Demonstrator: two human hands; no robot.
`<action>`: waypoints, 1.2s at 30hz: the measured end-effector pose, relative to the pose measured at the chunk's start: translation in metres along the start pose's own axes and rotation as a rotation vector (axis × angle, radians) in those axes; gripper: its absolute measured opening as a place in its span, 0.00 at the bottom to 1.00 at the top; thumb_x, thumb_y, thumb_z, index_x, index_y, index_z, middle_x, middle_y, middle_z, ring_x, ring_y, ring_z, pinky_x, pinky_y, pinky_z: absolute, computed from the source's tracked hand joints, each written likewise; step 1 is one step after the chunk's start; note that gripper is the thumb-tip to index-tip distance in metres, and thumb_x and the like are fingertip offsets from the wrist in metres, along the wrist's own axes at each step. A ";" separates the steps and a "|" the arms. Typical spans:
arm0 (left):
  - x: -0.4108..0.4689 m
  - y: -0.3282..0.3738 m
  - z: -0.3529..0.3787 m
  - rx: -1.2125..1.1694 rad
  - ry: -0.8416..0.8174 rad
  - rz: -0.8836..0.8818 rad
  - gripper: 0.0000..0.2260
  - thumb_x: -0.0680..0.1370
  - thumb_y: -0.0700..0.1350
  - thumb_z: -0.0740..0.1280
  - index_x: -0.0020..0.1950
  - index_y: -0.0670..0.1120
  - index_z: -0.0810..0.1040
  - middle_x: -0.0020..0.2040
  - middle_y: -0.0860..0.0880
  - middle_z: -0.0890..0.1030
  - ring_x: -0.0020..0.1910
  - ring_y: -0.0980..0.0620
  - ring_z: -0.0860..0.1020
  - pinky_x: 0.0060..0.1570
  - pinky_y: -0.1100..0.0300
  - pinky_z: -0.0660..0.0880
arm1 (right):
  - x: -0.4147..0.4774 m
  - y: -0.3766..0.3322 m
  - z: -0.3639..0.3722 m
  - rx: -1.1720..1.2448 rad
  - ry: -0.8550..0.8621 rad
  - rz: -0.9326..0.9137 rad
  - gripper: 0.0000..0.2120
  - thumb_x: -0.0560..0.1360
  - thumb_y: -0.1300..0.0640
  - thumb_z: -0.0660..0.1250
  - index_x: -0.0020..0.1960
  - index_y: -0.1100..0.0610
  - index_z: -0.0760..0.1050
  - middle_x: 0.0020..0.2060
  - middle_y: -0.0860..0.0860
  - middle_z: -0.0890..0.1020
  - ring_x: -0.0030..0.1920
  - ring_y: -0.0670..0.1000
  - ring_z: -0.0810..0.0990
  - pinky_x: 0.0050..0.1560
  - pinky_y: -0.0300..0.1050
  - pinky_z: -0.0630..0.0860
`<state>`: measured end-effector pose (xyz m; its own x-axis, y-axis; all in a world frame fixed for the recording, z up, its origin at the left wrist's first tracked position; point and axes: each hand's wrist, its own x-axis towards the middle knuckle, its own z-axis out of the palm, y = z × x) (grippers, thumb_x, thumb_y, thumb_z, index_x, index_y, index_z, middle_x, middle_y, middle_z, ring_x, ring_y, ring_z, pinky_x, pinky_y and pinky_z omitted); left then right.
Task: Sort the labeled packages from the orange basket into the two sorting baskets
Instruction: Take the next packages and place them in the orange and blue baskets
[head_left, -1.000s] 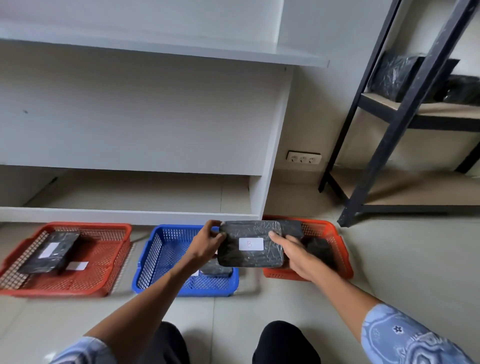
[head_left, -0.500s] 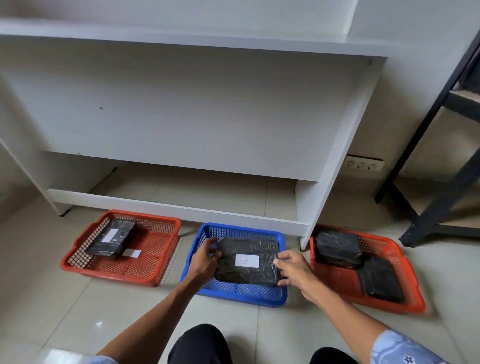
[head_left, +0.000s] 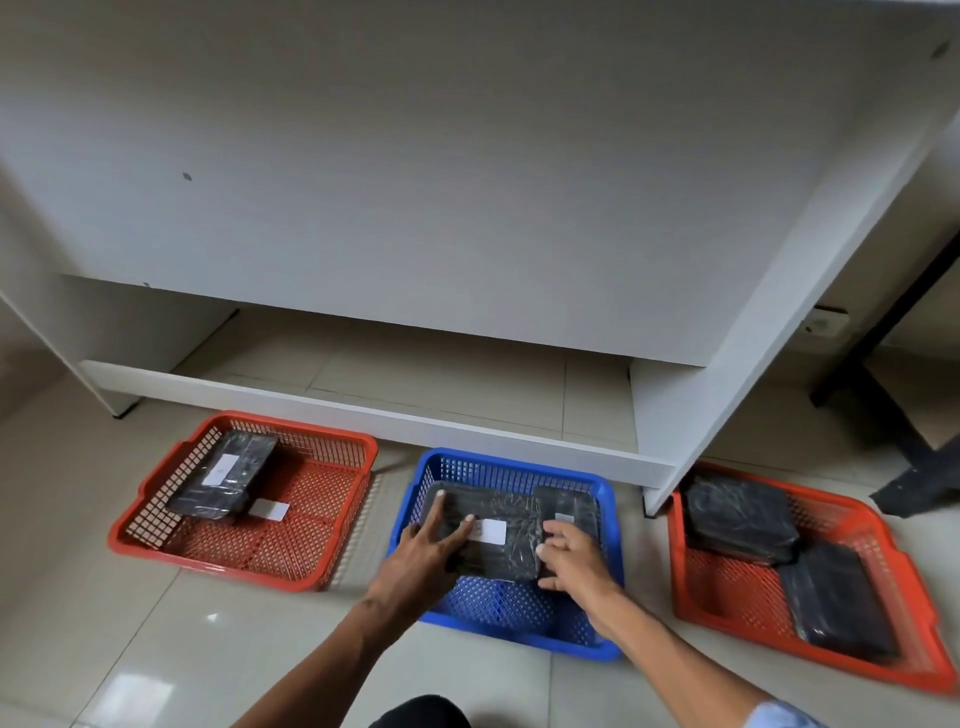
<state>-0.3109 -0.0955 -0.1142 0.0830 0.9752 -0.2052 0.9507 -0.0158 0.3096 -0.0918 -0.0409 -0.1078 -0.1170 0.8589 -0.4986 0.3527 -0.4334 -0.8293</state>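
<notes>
1. Black plastic-wrapped rectangular package with a white label (head_left: 488, 530) is lying flat inside the blue perforated plastic basket (head_left: 511, 613), toward its left and near side; the writing on the label is too blurred to read.
2. Left hand (head_left: 426, 551) is resting palm down on the left part of this package, fingers (head_left: 439, 501) spread flat across the top and one fingertip touching the label's left edge; it is pressing rather than gripping.
3. Right hand (head_left: 571, 558) is touching the package's right near corner, fingers curled loosely against its edge; whether it is truly gripping cannot be told.
4. Second black wrapped package with a small pale label (head_left: 569, 506) is lying at the far right corner of the blue basket, partly beneath the first.
5. Left red perforated plastic basket (head_left: 249, 551) is sitting on the tiled floor (head_left: 130, 649), just beside the blue basket; a black wrapped package with a white label (head_left: 223, 480) is lying along its far left side, its far end leaning on the rim, and a loose white card (head_left: 268, 510) is lying beside its near end.
6. Right orange perforated plastic basket (head_left: 727, 597) is sitting at the right, holding two black wrapped packages: one at the far left corner (head_left: 740, 517), one toward the near right corner (head_left: 836, 603), no labels showing.
7. White panel desk (head_left: 467, 182) is standing behind all three baskets; a black metal rack leg (head_left: 893, 332) is showing at the right edge.
</notes>
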 end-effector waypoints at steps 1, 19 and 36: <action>0.001 0.002 0.000 0.029 0.005 0.006 0.32 0.78 0.47 0.65 0.77 0.61 0.51 0.79 0.44 0.41 0.70 0.37 0.64 0.61 0.44 0.75 | 0.002 0.001 -0.001 -0.006 -0.007 -0.004 0.20 0.79 0.64 0.63 0.70 0.58 0.69 0.59 0.57 0.77 0.54 0.53 0.79 0.42 0.43 0.79; 0.057 -0.011 0.049 0.234 -0.030 -0.157 0.34 0.79 0.32 0.55 0.78 0.54 0.43 0.79 0.40 0.50 0.77 0.38 0.47 0.75 0.45 0.50 | 0.009 0.049 -0.029 -0.864 -0.281 -0.123 0.30 0.81 0.52 0.59 0.78 0.41 0.50 0.79 0.41 0.49 0.79 0.47 0.48 0.78 0.50 0.54; 0.081 -0.002 0.057 0.242 -0.162 -0.191 0.36 0.79 0.37 0.56 0.77 0.59 0.39 0.78 0.40 0.40 0.74 0.29 0.45 0.72 0.36 0.54 | 0.014 0.062 -0.024 -0.880 -0.267 -0.036 0.29 0.81 0.51 0.58 0.79 0.43 0.53 0.80 0.41 0.47 0.80 0.51 0.48 0.77 0.52 0.55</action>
<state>-0.2895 -0.0294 -0.1844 -0.0753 0.9184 -0.3885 0.9953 0.0927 0.0264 -0.0493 -0.0491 -0.1598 -0.3132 0.7291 -0.6086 0.9112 0.0501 -0.4089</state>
